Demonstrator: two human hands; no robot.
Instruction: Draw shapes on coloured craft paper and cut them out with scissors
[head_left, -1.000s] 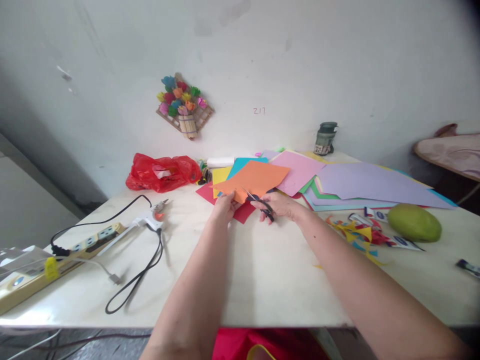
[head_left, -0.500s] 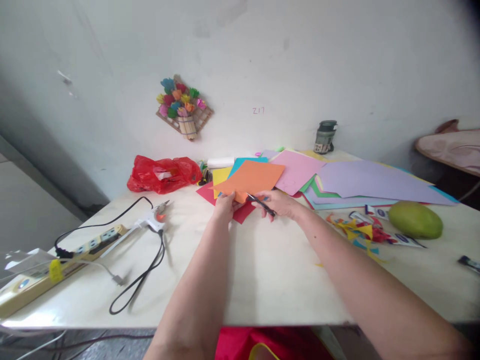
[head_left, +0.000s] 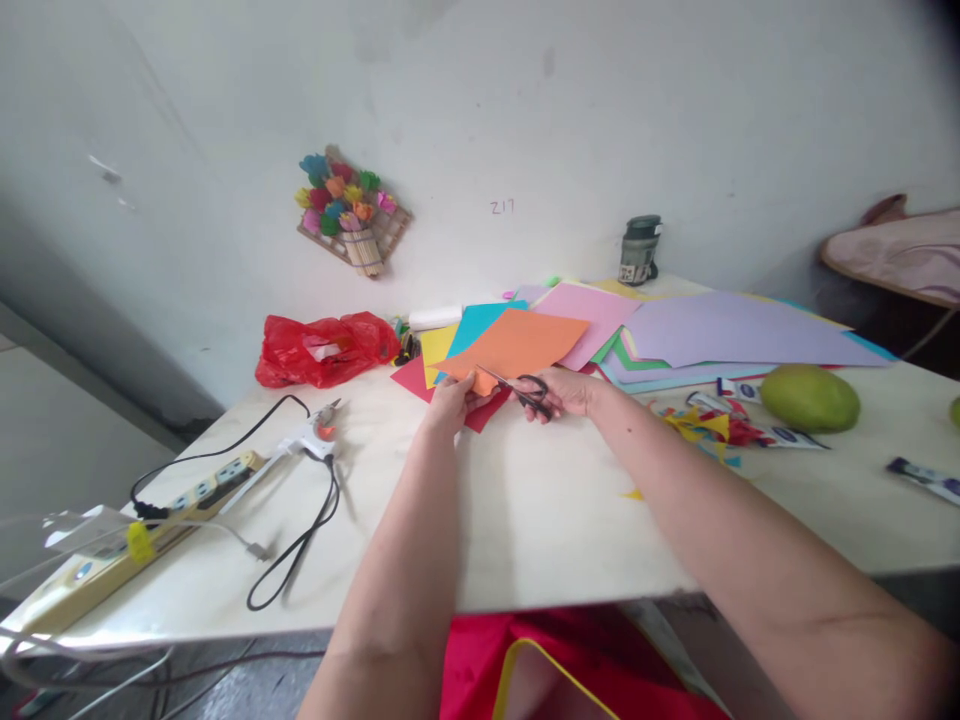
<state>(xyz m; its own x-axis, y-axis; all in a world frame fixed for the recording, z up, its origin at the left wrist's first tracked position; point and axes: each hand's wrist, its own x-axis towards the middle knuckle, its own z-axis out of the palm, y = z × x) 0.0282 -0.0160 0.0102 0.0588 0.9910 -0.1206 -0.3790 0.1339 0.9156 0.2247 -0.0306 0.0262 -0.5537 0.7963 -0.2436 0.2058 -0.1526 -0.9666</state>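
My left hand (head_left: pixel 456 400) pinches the near edge of an orange sheet of paper (head_left: pixel 517 340), with a small bent flap of it by the thumb. In my right hand (head_left: pixel 553 394) is a pair of black-handled scissors (head_left: pixel 534 390), its fingers in the loops. The blades point left and lie against the orange paper beside my left fingertips. Beneath the orange sheet, red paper (head_left: pixel 415 378), yellow paper (head_left: pixel 437 350) and blue paper (head_left: pixel 480 322) stick out.
Red plastic bag (head_left: pixel 322 350) at back left. A glue gun (head_left: pixel 313 436) and power strip (head_left: pixel 165 530) with cables lie left. Right are lilac paper (head_left: pixel 720 330), a green fruit (head_left: pixel 810 398), tubes (head_left: pixel 787 438) and paper scraps (head_left: pixel 701 425). A tumbler (head_left: pixel 639 250) stands by the wall.
The scissors have turned so both handle loops show, and their blades sit further left near my left fingers. The orange sheet has shifted slightly. The camera view has tilted and moved a little.
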